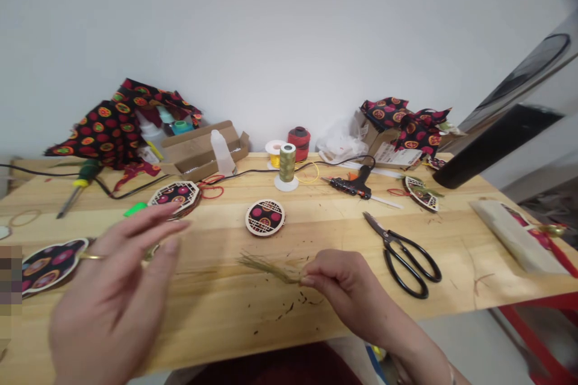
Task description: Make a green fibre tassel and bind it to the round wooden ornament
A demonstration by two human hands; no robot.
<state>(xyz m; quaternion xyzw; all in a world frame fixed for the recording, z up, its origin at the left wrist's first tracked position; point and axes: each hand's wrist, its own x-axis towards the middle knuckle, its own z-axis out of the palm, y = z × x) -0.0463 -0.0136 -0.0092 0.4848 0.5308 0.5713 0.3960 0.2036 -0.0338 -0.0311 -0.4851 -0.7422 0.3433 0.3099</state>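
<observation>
My right hand is closed over the front middle of the wooden table, pinching one end of a bundle of olive-green threads. The loose ends fan out to the left. My left hand is raised at the left with its fingers stretched out, slightly blurred and holding nothing I can see. A small object shows behind its thumb, too hidden to name. Beyond the threads lies a round, fabric-filled wooden-framed ornament. Black-handled scissors rest to the right of my right hand.
Behind stand an olive thread spool, a red thread spool and a white bottle. A glue gun with a cord lies right of them. A screwdriver is at left, a black tube at right. Dark scraps litter the tabletop.
</observation>
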